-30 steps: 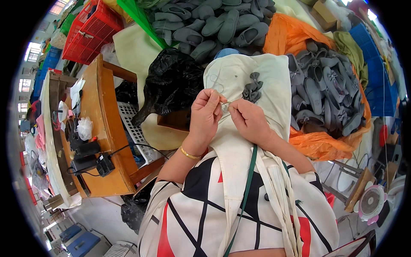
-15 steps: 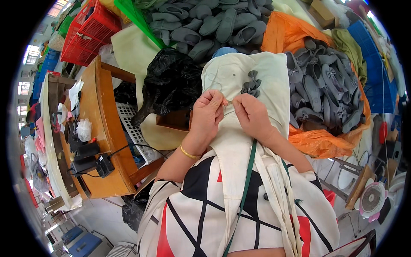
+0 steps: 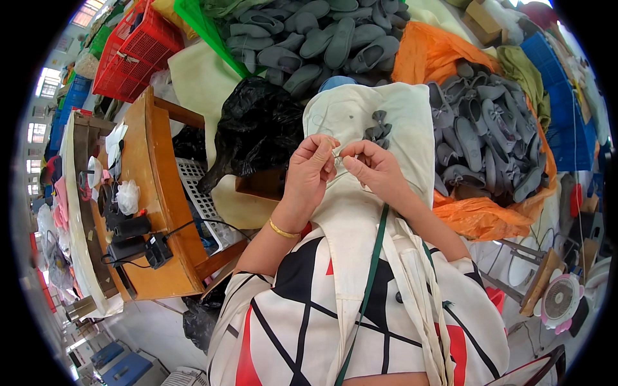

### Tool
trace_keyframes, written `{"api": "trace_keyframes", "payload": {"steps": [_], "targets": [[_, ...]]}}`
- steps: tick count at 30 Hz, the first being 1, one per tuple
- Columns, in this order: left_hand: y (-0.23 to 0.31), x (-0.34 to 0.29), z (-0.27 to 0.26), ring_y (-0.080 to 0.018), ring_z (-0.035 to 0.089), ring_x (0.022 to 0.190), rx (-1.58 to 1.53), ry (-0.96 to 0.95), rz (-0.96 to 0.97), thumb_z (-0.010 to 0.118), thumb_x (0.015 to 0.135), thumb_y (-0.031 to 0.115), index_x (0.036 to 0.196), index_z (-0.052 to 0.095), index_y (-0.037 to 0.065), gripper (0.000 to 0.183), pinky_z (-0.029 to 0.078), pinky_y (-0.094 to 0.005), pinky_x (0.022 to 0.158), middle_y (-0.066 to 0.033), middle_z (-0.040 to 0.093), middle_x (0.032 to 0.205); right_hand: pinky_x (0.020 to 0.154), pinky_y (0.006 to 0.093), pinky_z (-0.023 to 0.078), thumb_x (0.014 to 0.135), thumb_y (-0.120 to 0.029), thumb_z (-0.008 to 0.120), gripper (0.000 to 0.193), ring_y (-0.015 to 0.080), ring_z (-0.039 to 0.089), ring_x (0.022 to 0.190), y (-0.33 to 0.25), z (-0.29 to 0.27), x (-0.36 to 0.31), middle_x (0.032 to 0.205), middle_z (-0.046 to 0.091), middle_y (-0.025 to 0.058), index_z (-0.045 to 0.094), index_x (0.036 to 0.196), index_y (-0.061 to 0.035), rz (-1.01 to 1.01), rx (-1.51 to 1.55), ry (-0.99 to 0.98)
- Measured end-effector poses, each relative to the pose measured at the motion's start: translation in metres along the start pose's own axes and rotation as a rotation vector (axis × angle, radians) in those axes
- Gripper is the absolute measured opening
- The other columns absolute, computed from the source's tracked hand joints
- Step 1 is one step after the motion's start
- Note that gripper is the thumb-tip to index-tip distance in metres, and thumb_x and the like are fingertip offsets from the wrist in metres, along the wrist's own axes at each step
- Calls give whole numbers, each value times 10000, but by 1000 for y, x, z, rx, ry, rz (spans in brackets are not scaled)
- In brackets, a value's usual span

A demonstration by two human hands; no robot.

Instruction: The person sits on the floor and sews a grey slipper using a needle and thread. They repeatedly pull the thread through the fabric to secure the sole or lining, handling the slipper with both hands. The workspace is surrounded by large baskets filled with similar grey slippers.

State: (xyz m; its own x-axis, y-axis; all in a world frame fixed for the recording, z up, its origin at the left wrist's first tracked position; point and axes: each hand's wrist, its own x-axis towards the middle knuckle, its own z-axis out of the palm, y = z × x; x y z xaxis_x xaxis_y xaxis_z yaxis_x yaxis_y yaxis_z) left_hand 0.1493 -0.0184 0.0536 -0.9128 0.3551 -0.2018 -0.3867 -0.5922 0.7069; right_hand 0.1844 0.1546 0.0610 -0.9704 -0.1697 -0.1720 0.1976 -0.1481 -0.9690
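Note:
My left hand [image 3: 309,172], with a gold bracelet on the wrist, is closed in a pinch above the cream cloth [image 3: 409,109] on my lap. Facing it, my right hand [image 3: 381,175] pinches with thumb and forefinger. A thin pale thread [image 3: 337,157] runs between the two sets of fingertips, partly hidden by them. Whether a needle is among the fingers I cannot make out. Small dark grey bows [image 3: 378,131] lie on the cloth just beyond my right hand. A fine loop of thread also lies on the cloth beyond my left hand.
Grey shoes [image 3: 338,42] fill a green container ahead. More grey shoes [image 3: 479,132] sit in an orange bag [image 3: 476,215] at the right. A black plastic bag [image 3: 257,122] and wooden table [image 3: 154,193] stand at the left. A small fan [image 3: 559,299] is at lower right.
My right hand has turned and its fingers have spread a little from a tighter fist, staying near my left fingertips. My left hand has barely moved.

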Motion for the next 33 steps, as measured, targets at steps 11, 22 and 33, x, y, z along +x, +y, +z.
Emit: {"api": "trace_keyframes", "payload": {"steps": [11, 22, 33], "targets": [[-3, 0, 2, -42, 449, 645, 2, -30, 3, 608, 991, 200, 960, 613, 95, 110, 381, -194, 540, 9, 624, 918, 671, 210, 428, 967, -161, 634, 149, 44, 474, 746, -1, 2, 4, 860, 568, -36, 591, 971, -19, 1, -46, -1], [-7, 0, 8, -32, 444, 577, -31, -33, -28, 589, 1001, 233, 933, 583, 99, 150, 380, -192, 467, 12, 626, 878, 747, 253, 445, 995, -155, 575, 152, 119, 500, 810, 8, 4, 4, 889, 538, 28, 528, 960, -16, -98, -127, 53], [-3, 1, 7, -19, 392, 548, -59, -77, -72, 576, 1009, 238, 928, 572, 110, 152, 343, -180, 448, 32, 605, 841, 536, 197, 430, 1024, -260, 552, 196, 39, 475, 599, 16, 3, 5, 815, 514, -26, 543, 989, -67, -27, 143, -63]]}}
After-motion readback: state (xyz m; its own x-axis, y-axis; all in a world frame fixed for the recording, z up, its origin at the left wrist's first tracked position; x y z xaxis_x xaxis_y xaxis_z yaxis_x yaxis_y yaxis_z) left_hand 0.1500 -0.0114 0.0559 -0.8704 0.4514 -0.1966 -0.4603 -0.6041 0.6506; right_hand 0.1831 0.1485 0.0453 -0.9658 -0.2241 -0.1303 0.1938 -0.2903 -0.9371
